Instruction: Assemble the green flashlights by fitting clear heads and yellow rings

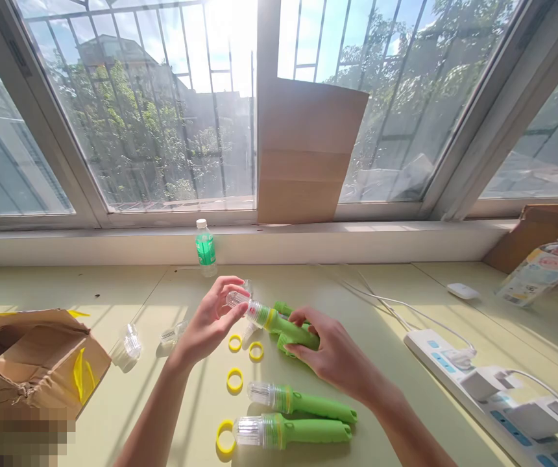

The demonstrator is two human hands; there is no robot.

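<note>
— Two finished green torches [303,403] lie on the table [405,292], right of the cardboard box [30,363]. Which step do we judge we are at?

— Capping a third, we'd say. Well right of the box, our right hand [332,353] is wrapped round a green torch body [296,336]. Our left hand [208,324], nearer the box, pinches a clear cap [237,299] between thumb and fingertips. The cap is at the torch's clear head and not yet seated.

— What does the next move call for?

— Lining cap and head up squarely, we think, while the right hand steadies the body. Four yellow rings [234,379] lie loose right of the box, and spare clear caps [130,347] sit just beside it.

— Any writing?

— None we can read. The bottle [206,248] beyond the box has a green label, and the packet [539,272] far right of it has bright print. Both are too small to make out.
</note>
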